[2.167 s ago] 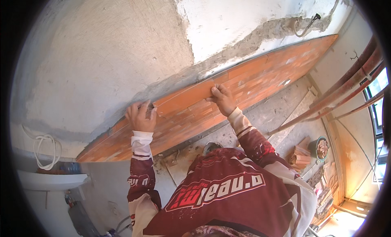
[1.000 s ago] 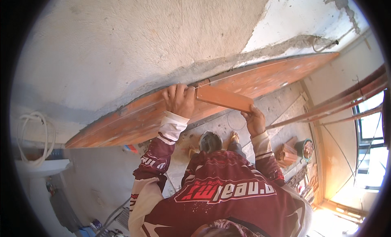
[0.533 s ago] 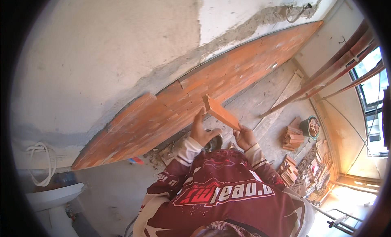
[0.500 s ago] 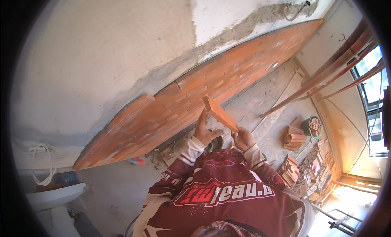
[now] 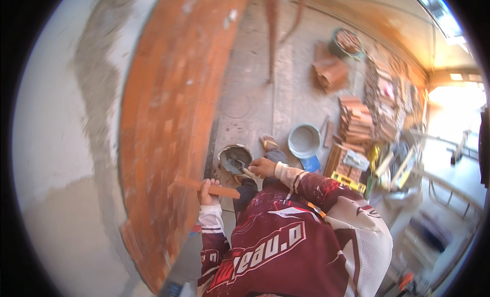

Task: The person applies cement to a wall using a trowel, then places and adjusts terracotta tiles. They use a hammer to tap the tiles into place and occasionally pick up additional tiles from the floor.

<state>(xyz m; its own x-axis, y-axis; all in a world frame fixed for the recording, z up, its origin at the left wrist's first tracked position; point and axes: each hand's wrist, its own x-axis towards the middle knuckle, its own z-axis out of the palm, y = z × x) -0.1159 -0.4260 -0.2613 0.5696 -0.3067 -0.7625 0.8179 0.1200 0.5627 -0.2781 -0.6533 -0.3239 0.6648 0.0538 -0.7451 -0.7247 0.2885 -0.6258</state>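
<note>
My left hand (image 5: 207, 191) is closed around a flat terracotta brick tile (image 5: 227, 192), held beside the tiled wall face (image 5: 161, 108). My right hand (image 5: 264, 167) grips the light handle of a trowel (image 5: 247, 171), whose blade reaches into a round bucket (image 5: 221, 153) of wet grey mortar. The mortar hides part of the blade. Orange tiles run in rows along the wall at my left, blurred by motion.
Right of the mortar bucket stands a pail (image 5: 291, 148) with a blue sponge-like pad (image 5: 311, 164) beside it. Stacked terracotta tiles (image 5: 357, 121), a yellow spirit level (image 5: 348, 181) and a tile-filled green bucket (image 5: 348, 41) lie further right. A reddish pole (image 5: 271, 41) meets the floor ahead.
My view has swung right and down. The tile, earlier between both hands, is now in my left hand alone. My right hand has let go of it and holds the trowel at the mortar bucket.
</note>
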